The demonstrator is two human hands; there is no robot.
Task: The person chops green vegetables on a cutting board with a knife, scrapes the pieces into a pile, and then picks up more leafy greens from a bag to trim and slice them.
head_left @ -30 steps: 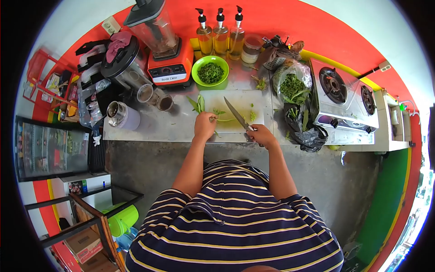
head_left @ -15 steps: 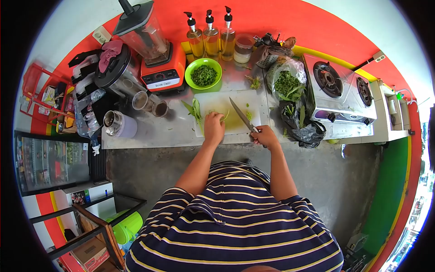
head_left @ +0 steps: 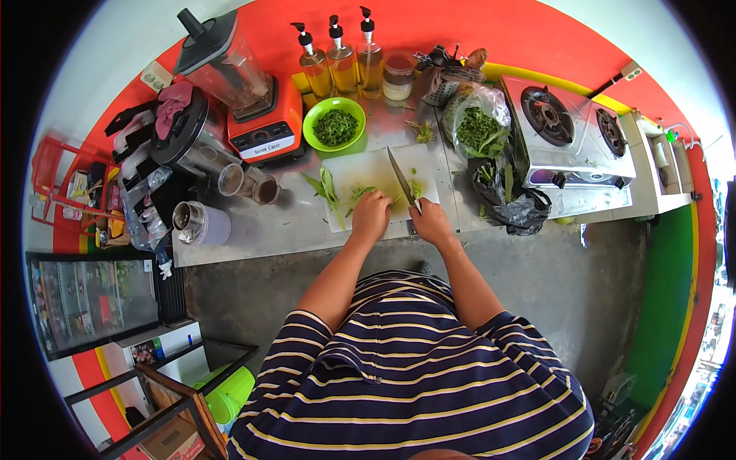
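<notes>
One knife (head_left: 401, 178) clamped in right hand (head_left: 431, 222); left hand (head_left: 372, 215) curled down on greens (head_left: 359, 192), one board (head_left: 360, 165); three bottles (head_left: 339, 65), one bowl (head_left: 308, 130) behind; greens thin, leafy, partly chopped

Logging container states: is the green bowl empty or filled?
Filled: the green bowl holds chopped greens covering most of its inside.

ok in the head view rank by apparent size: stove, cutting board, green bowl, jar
1. silver two-burner gas stove
2. white rectangular cutting board
3. round green plastic bowl
4. small clear glass jar
Stove and board look close; lens distortion makes that pair unsure.
</notes>
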